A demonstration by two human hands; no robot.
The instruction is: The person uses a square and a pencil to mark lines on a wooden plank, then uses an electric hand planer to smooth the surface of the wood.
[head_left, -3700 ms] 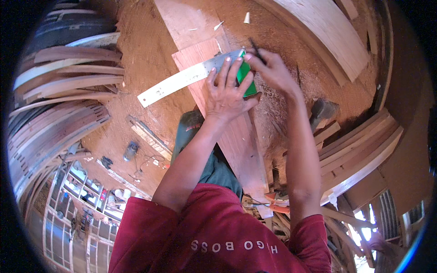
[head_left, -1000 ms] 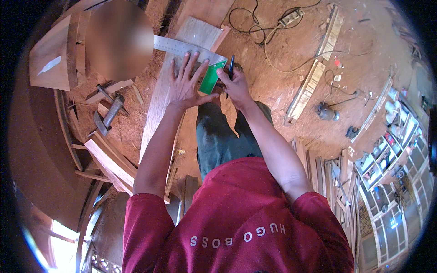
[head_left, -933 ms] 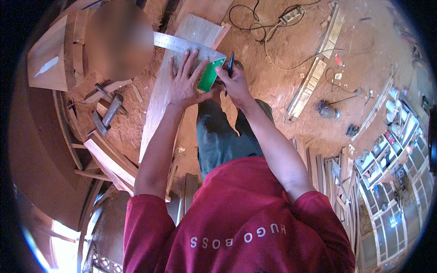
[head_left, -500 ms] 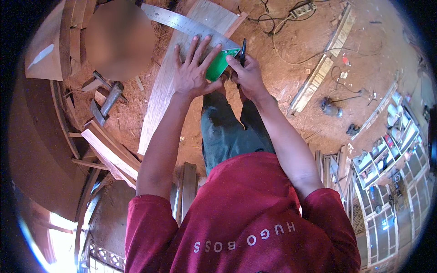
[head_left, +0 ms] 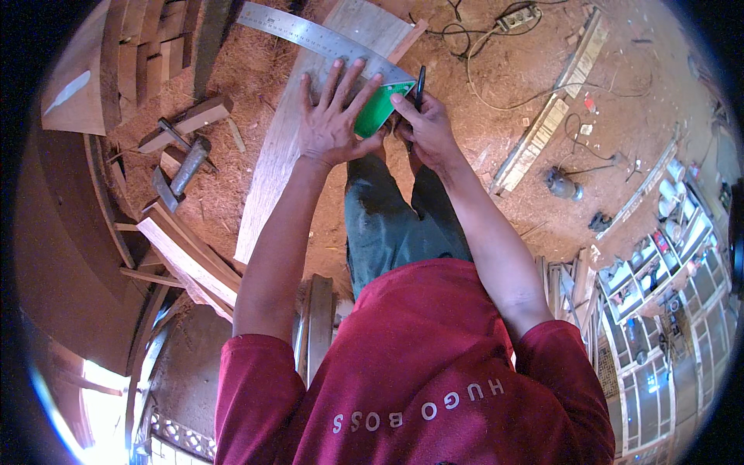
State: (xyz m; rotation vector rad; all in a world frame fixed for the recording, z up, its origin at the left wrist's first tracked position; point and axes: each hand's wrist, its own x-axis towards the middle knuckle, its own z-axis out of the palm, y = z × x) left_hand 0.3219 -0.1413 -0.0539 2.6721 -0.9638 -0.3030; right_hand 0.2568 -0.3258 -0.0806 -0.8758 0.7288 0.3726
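Note:
A carpenter's square with a green handle (head_left: 374,113) and a long metal ruler blade (head_left: 310,36) lies across a pale wooden board (head_left: 271,174). Fingers spread, my left hand (head_left: 327,132) rests flat on the board, its fingertips over the blade's lower edge and its thumb beside the green handle. My right hand (head_left: 431,133) is closed around a black pen (head_left: 420,87) that points upward. Its thumb touches the handle's right end. The lower part of the pen is partly hidden by the fingers.
On the left, a hammer (head_left: 188,167) lies by wood offcuts (head_left: 205,115), with planks (head_left: 190,260) nearer me. To the right are a long timber strip (head_left: 542,128), a power strip with cables (head_left: 519,17) and a metal canister-like object (head_left: 563,184). A shelving frame (head_left: 659,271) stands farther right.
The blurred round shape at the upper left is gone, and wood blocks show there. The square, my right hand and the pen sit slightly farther right in view. Both hands keep their pose.

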